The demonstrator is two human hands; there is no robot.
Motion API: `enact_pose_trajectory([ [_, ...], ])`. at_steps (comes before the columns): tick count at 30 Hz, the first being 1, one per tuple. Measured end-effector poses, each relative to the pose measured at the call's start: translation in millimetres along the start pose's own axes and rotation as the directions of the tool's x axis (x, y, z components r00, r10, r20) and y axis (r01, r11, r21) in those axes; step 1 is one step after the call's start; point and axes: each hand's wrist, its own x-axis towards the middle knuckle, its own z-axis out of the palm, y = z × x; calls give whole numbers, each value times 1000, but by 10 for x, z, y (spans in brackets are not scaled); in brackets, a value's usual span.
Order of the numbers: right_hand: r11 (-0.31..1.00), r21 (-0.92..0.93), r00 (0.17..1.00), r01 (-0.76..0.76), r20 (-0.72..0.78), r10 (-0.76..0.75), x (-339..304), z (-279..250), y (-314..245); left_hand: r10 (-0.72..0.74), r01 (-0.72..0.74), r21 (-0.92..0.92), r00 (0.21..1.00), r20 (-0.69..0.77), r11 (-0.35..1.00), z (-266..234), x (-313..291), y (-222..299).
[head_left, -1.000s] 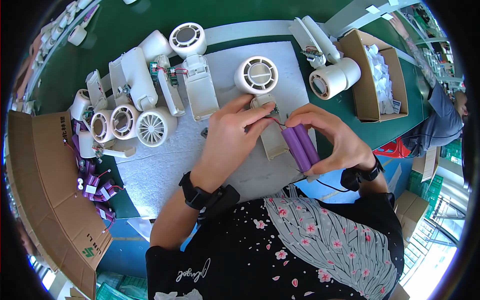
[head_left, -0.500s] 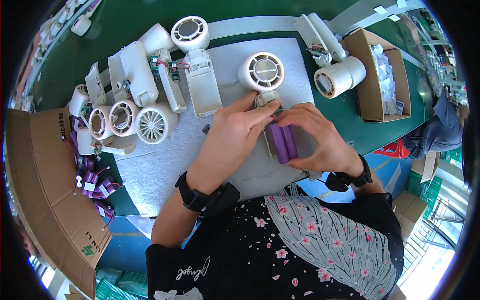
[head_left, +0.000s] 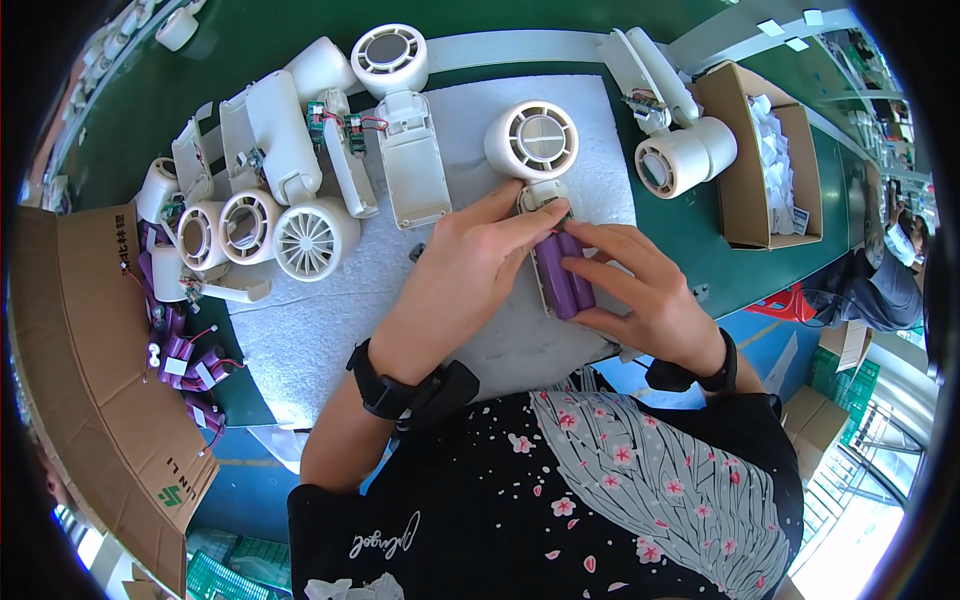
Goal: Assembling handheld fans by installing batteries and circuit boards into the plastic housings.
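Purple battery pack [head_left: 563,280] lay lengthwise over open white handle shell [head_left: 541,193], below round fan head [head_left: 532,141]. Work looked partway: pack brought to shell, full seating not certain, shell's face left uncovered. Right hand [head_left: 660,300] had fingers clamped on pack, along right side and near lower end. Left hand [head_left: 462,260] had fingers bunched at shell's neck, just above pack; could not tell whether pinching anything.
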Motion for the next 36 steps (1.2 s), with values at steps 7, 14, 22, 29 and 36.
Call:
enact_pose_trajectory([
  [7, 992, -109, 998, 69, 7, -68, -15, 41, 40, -5, 5, -1, 1000, -1, 1000, -6, -20, -9],
  [14, 999, 1, 999, -39, 1, 39, 39, 39, -4, -74, 76, -101, 997, 23, 992, -24, -20, 45],
  [22, 978, 86, 982, -189, 28, 187, 171, 50, -56, -164, 172, -144, 984, 65, 975, -7, -4, 18],
  [29, 997, 13, 996, -70, 53, 69, 177, -2, 31, -204, 213, -190, 977, 65, 958, 22, -10, -11],
  [36, 998, -61, 998, -7, 66, 11, 113, -11, 1, -180, 195, -195, 979, 93, 961, -9, -8, -32],
])
